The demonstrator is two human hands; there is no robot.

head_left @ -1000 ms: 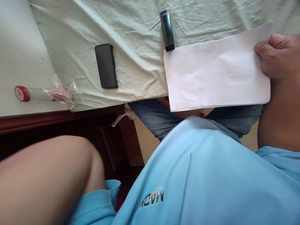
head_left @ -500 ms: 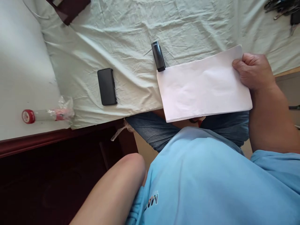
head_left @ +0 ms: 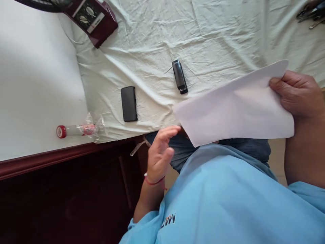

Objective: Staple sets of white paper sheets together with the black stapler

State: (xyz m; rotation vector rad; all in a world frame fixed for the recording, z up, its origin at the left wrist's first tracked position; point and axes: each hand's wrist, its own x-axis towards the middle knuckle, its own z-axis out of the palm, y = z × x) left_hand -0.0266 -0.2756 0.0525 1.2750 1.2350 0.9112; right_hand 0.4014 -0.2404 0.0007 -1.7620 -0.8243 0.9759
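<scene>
Pinched at its right edge, a stack of white paper sheets (head_left: 231, 108) hangs tilted from my right hand (head_left: 296, 89), over the table edge and my lap. My thumb lies on top of the sheets and the other fingers are behind. My left hand (head_left: 161, 150) is just off the left corner of the paper, holding nothing, thumb and fingers apart. A black stapler (head_left: 180, 77) rests on the cloth beyond the paper's left corner and apart from it.
A black phone (head_left: 129, 103) lies on the pale green tablecloth (head_left: 152, 40). Left of it is a clear tube with a red cap (head_left: 61, 131), partly in plastic wrap. A dark red fan base (head_left: 95, 22) stands at the back left. Keys (head_left: 311, 15) lie at the far right.
The paper has come away from the stapler and moved right with my right hand, tilting more. My left hand has come into sight beside it. The camera view has shifted left.
</scene>
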